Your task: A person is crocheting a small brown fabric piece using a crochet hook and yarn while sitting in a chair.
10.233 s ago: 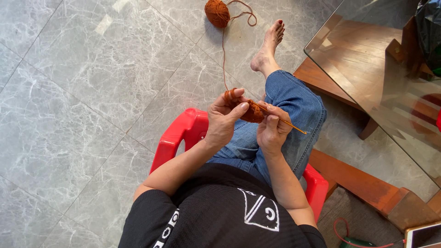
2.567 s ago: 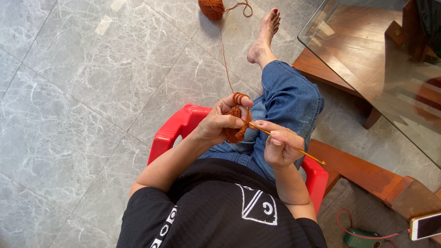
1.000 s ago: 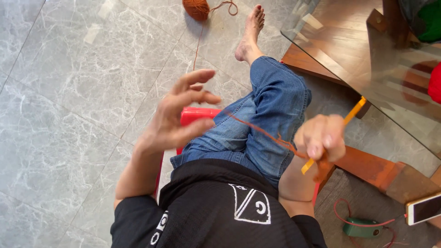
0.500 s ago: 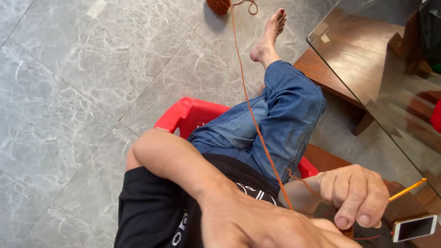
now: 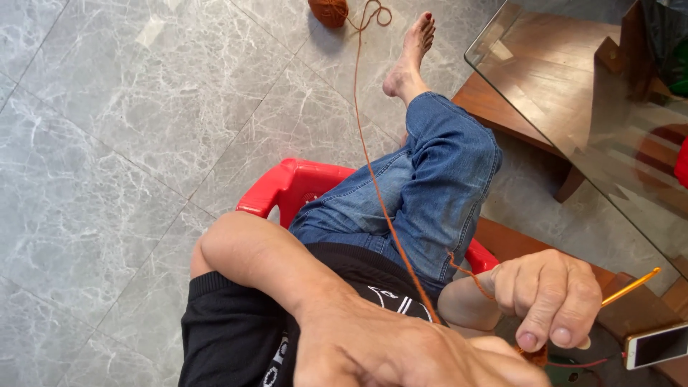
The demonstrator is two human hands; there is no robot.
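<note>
Clearly soft, light stuff: orange yarn (image 5: 373,179) running taut from the ball (image 5: 328,11) on the floor up to the hands. Best pinched near the small crocheted piece (image 5: 536,353), not tugged. Right hand (image 5: 548,297) closed around the yellow hook (image 5: 631,286); left hand (image 5: 401,351) close to the lens, grip impossible to tell.

Bright, even daylight; near hands slightly blurred.

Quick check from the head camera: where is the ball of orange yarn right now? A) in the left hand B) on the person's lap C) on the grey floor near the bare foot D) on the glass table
C: the ball of orange yarn lies on the grey floor near the bare foot, its strand running back to the hands.
</note>
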